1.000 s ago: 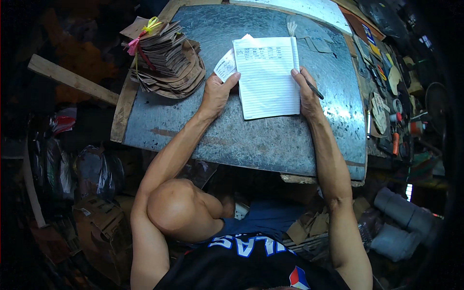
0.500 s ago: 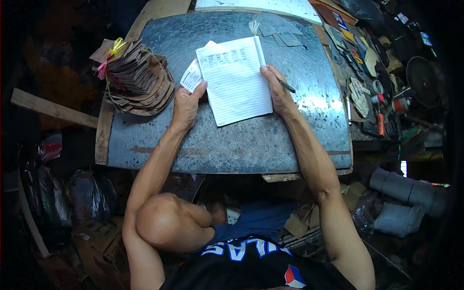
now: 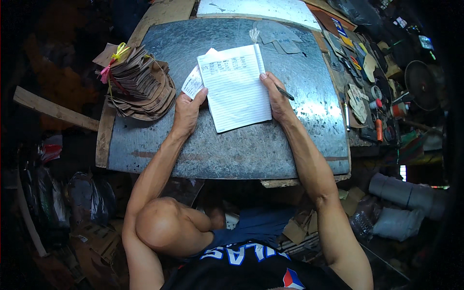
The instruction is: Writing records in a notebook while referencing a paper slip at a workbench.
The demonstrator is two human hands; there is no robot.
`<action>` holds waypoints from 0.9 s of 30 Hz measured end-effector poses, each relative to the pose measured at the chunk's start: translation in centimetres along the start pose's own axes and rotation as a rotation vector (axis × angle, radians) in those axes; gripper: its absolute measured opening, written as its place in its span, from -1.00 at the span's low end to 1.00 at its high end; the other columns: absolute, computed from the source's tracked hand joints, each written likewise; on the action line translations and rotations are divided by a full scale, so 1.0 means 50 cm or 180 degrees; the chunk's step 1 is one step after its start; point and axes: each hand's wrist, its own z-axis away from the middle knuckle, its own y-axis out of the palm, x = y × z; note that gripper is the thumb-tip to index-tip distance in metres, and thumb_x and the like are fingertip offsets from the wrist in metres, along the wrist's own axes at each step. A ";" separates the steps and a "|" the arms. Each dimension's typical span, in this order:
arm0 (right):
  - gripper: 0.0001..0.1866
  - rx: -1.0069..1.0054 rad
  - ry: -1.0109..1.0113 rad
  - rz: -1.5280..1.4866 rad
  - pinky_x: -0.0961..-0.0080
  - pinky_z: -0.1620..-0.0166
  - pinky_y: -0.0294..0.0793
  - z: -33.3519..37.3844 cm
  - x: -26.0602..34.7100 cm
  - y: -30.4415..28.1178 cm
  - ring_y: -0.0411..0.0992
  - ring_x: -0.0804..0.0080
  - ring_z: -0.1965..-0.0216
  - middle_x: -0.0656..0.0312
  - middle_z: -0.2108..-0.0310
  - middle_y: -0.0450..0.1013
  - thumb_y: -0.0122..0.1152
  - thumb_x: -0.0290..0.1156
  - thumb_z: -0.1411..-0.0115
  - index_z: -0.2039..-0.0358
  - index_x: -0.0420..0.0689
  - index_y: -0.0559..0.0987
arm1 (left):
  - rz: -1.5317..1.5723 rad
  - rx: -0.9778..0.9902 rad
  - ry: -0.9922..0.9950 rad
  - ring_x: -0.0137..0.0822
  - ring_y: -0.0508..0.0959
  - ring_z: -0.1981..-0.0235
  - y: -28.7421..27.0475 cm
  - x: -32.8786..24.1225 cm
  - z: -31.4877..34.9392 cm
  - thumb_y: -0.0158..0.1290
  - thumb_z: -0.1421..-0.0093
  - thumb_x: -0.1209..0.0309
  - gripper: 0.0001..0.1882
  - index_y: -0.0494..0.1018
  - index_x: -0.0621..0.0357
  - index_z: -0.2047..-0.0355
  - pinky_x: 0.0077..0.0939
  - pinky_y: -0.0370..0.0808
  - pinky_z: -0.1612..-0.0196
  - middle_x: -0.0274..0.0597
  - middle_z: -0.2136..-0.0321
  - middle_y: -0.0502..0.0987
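A lined notepad (image 3: pixel 238 99) with handwriting along its top lies between my two hands above the metal-topped table (image 3: pixel 232 162). My left hand (image 3: pixel 187 110) pinches a small printed paper slip (image 3: pixel 193 83) and the notepad's left edge, thumb on top. On the other side, my right hand (image 3: pixel 277 96) grips the notepad's right edge with the thumb over it. A dark pen (image 3: pixel 286 93) sticks out from between the fingers of that hand. The fingers beneath the paper are hidden.
Stacked brown cut pieces (image 3: pixel 137 84), tied with yellow and pink ribbon, stand at the table's left. Flat grey cutouts (image 3: pixel 285 38) lie at the far edge. On the right, a side bench holds tools, tape and an orange-handled tool (image 3: pixel 379 130). Grey rolls (image 3: pixel 403 191) lie below right.
The whole view has shifted slightly, so the table and notepad sit a little lower. Both hands keep their hold on the papers.
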 end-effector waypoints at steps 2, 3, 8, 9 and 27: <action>-0.56 -0.0017 -0.0012 0.0020 0.63 0.29 0.33 0.002 0.002 -0.001 0.34 0.59 0.36 0.25 0.39 0.41 0.00 -0.05 -0.28 0.19 -0.23 0.47 | 0.0076 0.0007 -0.0040 -0.43 0.52 0.08 0.001 0.001 0.000 0.05 -0.26 0.48 -0.67 0.40 0.39 0.00 -0.55 0.42 -0.02 -0.12 0.08 0.53; -0.56 -0.0031 -0.0024 0.0038 0.62 0.29 0.33 0.002 0.003 -0.001 0.34 0.58 0.37 0.25 0.39 0.42 0.00 -0.04 -0.28 0.19 -0.23 0.47 | 0.0073 0.0009 -0.0041 -0.43 0.52 0.08 0.002 0.002 -0.001 0.05 -0.26 0.48 -0.67 0.40 0.39 0.00 -0.55 0.42 -0.02 -0.12 0.08 0.53; -0.54 -0.0089 -0.0012 0.0132 0.60 0.29 0.34 0.002 -0.006 -0.002 0.35 0.55 0.38 0.21 0.40 0.42 -0.02 -0.02 -0.29 0.18 -0.24 0.47 | 0.0026 0.0033 -0.0041 -0.41 0.53 0.09 0.004 0.001 0.001 0.05 -0.26 0.47 -0.67 0.39 0.38 0.00 -0.53 0.43 -0.02 -0.10 0.09 0.54; -0.53 -0.0103 -0.0009 0.0148 0.60 0.29 0.34 0.003 -0.005 -0.002 0.36 0.54 0.38 0.19 0.40 0.42 -0.03 -0.02 -0.29 0.18 -0.24 0.47 | 0.0023 0.0026 -0.0037 -0.41 0.53 0.09 0.004 0.002 0.001 0.05 -0.26 0.47 -0.67 0.39 0.38 0.00 -0.53 0.43 -0.02 -0.10 0.09 0.54; -0.52 -0.0012 0.0014 0.0089 0.60 0.24 0.37 0.005 0.003 0.002 0.39 0.52 0.33 0.14 0.35 0.45 -0.06 -0.05 -0.30 0.12 -0.27 0.46 | -0.0089 0.0097 0.0119 -0.34 0.47 -0.04 0.005 -0.004 -0.005 0.03 -0.25 0.49 -0.63 0.36 0.36 -0.06 -0.42 0.35 -0.14 -0.09 0.01 0.49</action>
